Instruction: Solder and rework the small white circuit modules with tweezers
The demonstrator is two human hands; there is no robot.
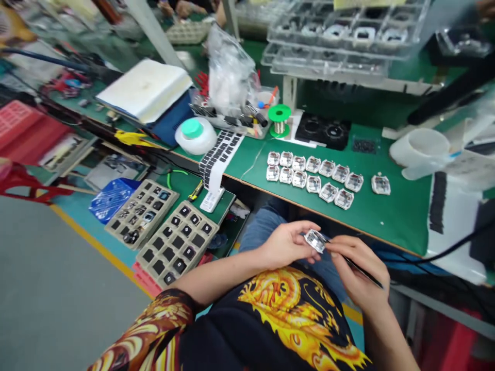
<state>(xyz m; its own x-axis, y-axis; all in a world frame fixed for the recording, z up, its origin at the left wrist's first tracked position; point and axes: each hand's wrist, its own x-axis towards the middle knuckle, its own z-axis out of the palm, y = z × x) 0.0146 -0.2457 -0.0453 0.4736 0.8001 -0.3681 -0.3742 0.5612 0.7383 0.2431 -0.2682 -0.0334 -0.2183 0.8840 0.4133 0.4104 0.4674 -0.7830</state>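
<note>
My left hand (288,244) holds a small silver watch-like case (315,240) between thumb and fingers, above my lap. My right hand (359,268) grips dark thin tweezers (361,270), whose tips meet the right side of the case. Beyond my hands, two rows of similar silver cases (314,183) lie on the green bench (402,221). One more case (381,184) sits apart at their right. What the tweezer tips pinch is too small to tell.
A green-flanged wire spool (279,121), a white bottle with a green cap (195,135) and a strip of black labels (220,154) stand or lie behind. Compartment trays (178,242) are at lower left. A white cup (419,147) stands at right; clear trays (348,36) are stacked above.
</note>
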